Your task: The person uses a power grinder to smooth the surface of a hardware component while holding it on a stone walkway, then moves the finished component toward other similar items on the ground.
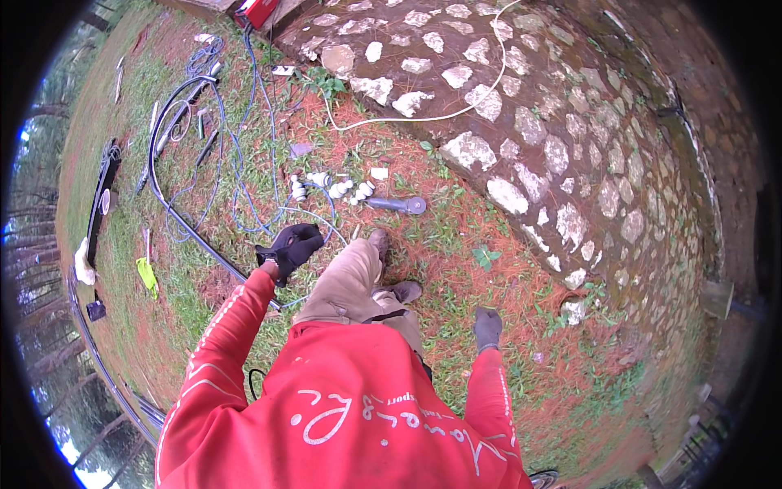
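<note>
Left hand, in a black glove point(292, 249), out in front of the left thigh, over the grass. Fingers bent in toward the thumb; cannot tell whether they pinch anything. A thin pale-blue flexible cable point(333, 217) curves right beside the fingertips, its loop running toward the fittings ahead; contact with the glove not certain. Right hand, in a grey glove point(488, 328), low at the right side above needle-strewn ground; fingers lie close together, closure on anything cannot be told.

Just outside the left hand: a thick black flexible hose point(198, 238), bent in a big loop, one run passing close by the left wrist. Ahead of the boots, a cluster of white rounded fittings point(340, 187); just right of them a grey-blue elongated tool with a round head point(395, 204), lying flat. A small white square piece point(379, 174) sits beyond the tool.

Farther left: a crumpled yellow-green cloth point(147, 278) on the grass, then a long black channel-shaped piece point(103, 198). Top of view: a red box-shaped unit point(257, 11). Right: a slope of pale stones set in brown ground point(531, 130), crossed by a white cable point(444, 119).
</note>
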Motion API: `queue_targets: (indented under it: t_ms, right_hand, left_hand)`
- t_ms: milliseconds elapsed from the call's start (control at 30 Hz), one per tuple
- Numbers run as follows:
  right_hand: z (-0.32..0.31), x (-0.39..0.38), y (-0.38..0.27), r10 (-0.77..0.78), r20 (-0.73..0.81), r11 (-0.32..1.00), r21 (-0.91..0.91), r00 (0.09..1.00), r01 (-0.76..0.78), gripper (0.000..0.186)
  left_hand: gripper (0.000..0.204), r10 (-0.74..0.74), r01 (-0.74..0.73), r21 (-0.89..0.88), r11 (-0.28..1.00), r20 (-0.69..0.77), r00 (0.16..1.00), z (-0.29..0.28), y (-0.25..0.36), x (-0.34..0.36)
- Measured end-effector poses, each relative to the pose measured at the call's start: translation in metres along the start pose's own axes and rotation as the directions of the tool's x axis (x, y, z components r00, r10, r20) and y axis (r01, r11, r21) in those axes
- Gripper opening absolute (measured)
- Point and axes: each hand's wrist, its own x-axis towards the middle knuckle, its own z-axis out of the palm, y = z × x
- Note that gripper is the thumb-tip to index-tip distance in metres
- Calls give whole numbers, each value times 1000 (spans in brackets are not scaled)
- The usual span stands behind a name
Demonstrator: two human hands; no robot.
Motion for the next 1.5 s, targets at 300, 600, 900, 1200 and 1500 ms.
queue_targets:
  t_ms: [300, 600, 900, 1200, 1500]
  right_hand:
    - [129, 57, -112, -152, 286, 979, -89, 946, 184, 25]
    - [318, 210, -95, 126, 604, 978, 57, 787, -201, 20]
    - [582, 320, -18, 150, 733, 654, 430, 664, -622, 41]
    - [648, 341, -38, 446, 345, 631, 533, 826, -564, 85]
    - [561, 374, 27, -41, 230, 479, 858, 972, -183, 85]
  left_hand:
    - [80, 42, -118, 304, 946, 244, 969, 92, 4, 159]
    - [76, 171, -325, 469, 821, 342, 924, 230, -112, 369]
    - [81, 237, -79, 675, 734, -146, 961, 273, -281, 529]
    - [51, 228, -114, 576, 809, -130, 965, 297, -297, 570]
    - [79, 358, -347, 228, 910, -6, 934, 305, -128, 529]
